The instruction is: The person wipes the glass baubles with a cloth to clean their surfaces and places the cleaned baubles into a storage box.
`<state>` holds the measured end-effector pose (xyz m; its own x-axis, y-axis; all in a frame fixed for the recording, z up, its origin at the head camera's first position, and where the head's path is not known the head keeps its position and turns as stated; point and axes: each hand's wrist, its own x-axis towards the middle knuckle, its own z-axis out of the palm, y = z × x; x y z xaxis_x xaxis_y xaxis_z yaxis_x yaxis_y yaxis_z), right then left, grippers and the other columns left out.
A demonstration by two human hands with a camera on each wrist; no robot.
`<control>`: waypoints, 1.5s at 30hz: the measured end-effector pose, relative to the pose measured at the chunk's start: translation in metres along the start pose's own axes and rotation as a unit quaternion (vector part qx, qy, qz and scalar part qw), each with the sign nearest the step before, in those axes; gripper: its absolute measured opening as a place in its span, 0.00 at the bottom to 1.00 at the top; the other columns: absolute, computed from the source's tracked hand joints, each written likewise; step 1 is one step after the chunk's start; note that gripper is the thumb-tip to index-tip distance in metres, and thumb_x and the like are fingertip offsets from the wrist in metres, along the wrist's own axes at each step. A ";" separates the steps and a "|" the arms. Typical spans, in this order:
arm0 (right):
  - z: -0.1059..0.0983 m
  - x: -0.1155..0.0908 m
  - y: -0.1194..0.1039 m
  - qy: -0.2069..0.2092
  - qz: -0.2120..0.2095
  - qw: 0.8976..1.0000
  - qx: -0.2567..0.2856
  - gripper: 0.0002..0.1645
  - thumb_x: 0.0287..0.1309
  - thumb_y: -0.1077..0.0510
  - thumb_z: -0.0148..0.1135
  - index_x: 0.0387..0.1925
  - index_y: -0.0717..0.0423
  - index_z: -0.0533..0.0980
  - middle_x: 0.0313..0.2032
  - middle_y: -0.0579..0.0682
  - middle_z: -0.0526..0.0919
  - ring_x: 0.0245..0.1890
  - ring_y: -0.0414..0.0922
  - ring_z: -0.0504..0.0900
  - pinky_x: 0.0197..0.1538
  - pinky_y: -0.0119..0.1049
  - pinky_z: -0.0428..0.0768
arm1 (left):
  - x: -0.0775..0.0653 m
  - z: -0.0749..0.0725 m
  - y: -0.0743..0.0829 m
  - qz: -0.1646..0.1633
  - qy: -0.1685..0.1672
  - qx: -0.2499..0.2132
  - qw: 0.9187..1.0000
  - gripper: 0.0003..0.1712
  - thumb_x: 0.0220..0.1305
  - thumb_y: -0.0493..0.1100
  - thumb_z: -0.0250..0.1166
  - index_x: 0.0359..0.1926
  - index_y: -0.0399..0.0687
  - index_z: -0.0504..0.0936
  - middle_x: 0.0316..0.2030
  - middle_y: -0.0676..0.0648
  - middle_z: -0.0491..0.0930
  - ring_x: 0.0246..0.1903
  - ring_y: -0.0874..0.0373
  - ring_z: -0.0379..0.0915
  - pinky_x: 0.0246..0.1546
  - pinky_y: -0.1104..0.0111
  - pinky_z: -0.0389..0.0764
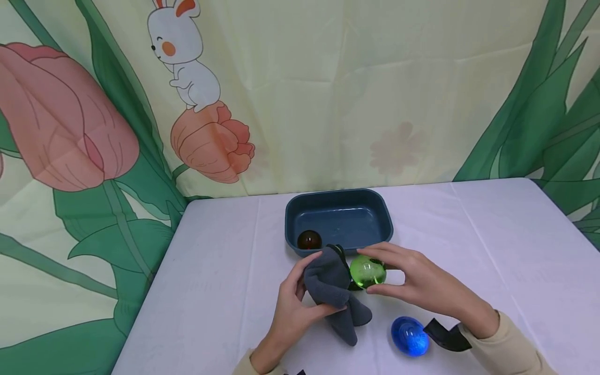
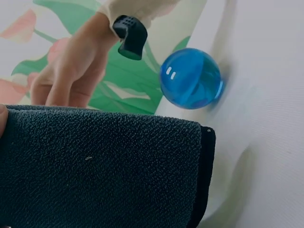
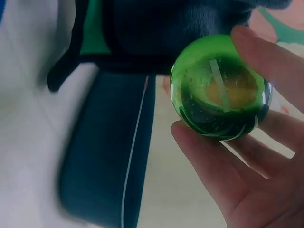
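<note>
A clear green glass ball (image 1: 367,271) is pinched between the thumb and fingers of my right hand (image 1: 412,273), just in front of the tray. Beside it my left hand (image 1: 300,307) grips a folded dark grey cloth (image 1: 328,281) with a black edge; its lower end hangs down in folds. In the right wrist view the green ball (image 3: 221,88) lies right against or very near the cloth (image 3: 166,33); whether they touch I cannot tell. A blue glass ball (image 1: 410,336) rests on the table below my right wrist.
Behind the hands stands a dark blue rectangular tray (image 1: 339,195) with a dark brown ball (image 1: 309,239) in its near left corner. A white cloth covers the table (image 1: 211,291). At the back hangs a printed curtain (image 1: 300,94) with flowers and a rabbit.
</note>
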<state>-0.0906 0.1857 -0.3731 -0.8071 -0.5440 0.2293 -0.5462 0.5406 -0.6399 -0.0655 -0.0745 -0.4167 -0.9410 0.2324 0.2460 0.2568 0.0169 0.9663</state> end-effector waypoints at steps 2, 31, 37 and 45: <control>0.002 0.002 -0.002 0.003 0.002 1.000 0.011 0.37 0.53 0.43 0.73 0.64 0.47 0.74 0.58 0.43 0.78 0.53 0.39 0.81 0.47 0.33 0.86 | 0.002 0.002 0.001 0.010 -0.002 0.000 1.000 0.48 0.46 0.38 0.81 0.69 0.57 0.69 0.62 0.48 0.75 0.60 0.54 0.74 0.63 0.68 0.75; 0.019 0.019 -0.032 0.062 0.094 0.986 0.120 0.35 0.55 0.44 0.71 0.59 0.60 0.77 0.54 0.53 0.83 0.45 0.41 0.86 0.40 0.27 0.86 | 0.012 0.024 -0.004 0.051 0.017 0.026 0.998 0.47 0.48 0.37 0.80 0.69 0.55 0.68 0.64 0.47 0.74 0.61 0.54 0.74 0.63 0.65 0.75; 0.023 0.022 -0.035 0.057 0.115 0.984 0.126 0.36 0.55 0.40 0.71 0.58 0.60 0.78 0.52 0.53 0.84 0.43 0.39 0.86 0.39 0.27 0.86 | 0.012 0.026 -0.006 0.053 0.036 0.045 0.997 0.47 0.44 0.33 0.81 0.66 0.55 0.70 0.61 0.49 0.76 0.55 0.54 0.78 0.59 0.65 0.79; 0.021 0.019 -0.035 0.025 0.100 0.985 0.136 0.35 0.60 0.43 0.67 0.62 0.59 0.75 0.58 0.55 0.81 0.50 0.47 0.84 0.44 0.30 0.86 | 0.010 0.024 -0.008 0.074 0.052 0.034 0.995 0.48 0.39 0.29 0.81 0.63 0.51 0.71 0.57 0.47 0.80 0.55 0.54 0.79 0.58 0.64 0.80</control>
<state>-0.0821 0.1424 -0.3616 -0.9062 -0.4083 0.1097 -0.3002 0.4387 -0.8470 -0.0717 -0.0489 -0.4233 -0.9085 0.1355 0.3953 0.4054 0.0564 0.9124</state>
